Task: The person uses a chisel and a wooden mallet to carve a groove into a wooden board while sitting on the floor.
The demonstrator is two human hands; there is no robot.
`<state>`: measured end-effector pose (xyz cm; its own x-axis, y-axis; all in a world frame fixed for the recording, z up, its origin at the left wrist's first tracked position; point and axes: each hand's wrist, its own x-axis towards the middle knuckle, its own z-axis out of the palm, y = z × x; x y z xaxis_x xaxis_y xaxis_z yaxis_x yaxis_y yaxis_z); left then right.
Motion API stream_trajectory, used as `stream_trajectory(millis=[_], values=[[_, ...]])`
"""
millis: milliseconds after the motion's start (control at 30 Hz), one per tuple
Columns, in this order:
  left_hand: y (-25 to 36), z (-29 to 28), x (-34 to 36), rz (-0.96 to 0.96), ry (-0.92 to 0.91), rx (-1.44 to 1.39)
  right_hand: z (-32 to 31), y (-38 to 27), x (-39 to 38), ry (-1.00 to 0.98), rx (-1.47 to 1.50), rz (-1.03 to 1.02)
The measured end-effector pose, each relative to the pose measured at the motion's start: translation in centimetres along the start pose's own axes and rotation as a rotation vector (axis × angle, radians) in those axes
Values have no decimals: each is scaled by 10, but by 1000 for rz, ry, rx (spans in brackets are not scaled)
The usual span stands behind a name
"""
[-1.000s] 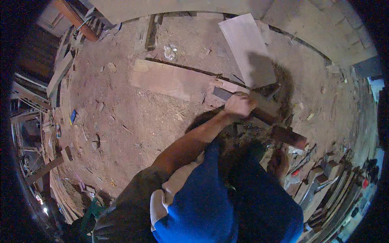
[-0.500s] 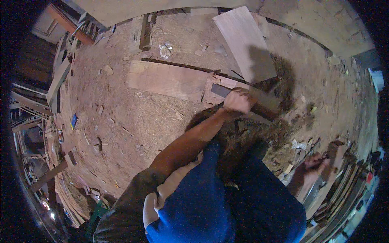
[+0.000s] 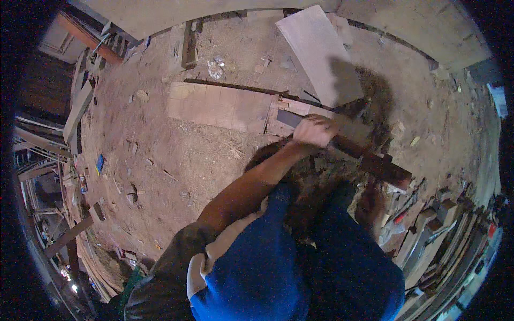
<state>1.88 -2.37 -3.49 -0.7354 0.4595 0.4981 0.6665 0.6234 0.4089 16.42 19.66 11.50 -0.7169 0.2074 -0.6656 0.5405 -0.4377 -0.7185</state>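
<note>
My left hand (image 3: 316, 131) is closed around a chisel whose dark flat blade (image 3: 289, 117) lies low over a pale wooden board (image 3: 225, 108). The chisel's brown handle runs out to the right of my fist. Faint lines cross the board, and there is a cut spot near the blade. Lower right, my right hand (image 3: 373, 198), dark and blurred, is closed below a block-shaped wooden mallet (image 3: 388, 170). The mallet's head is close to the end of the chisel's handle; whether they touch I cannot tell. My knees in blue cloth are just below.
A second pale board (image 3: 321, 56) slants away at the far side, partly in shadow. Wood strips (image 3: 455, 251) are stacked at the right. Chips and sawdust cover the dirt ground (image 3: 150, 160). A small blue object (image 3: 100, 163) and more timber (image 3: 69, 235) are at the left.
My right hand has swung the mallet from the lower right up and leftward, toward the chisel's handle. My left hand has stayed on the chisel in nearly the same place.
</note>
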Motion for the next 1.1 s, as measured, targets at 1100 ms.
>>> stream_trajectory(millis=[1100], values=[[12, -1, 7, 61, 27, 17, -52, 23, 21, -177, 82, -93]])
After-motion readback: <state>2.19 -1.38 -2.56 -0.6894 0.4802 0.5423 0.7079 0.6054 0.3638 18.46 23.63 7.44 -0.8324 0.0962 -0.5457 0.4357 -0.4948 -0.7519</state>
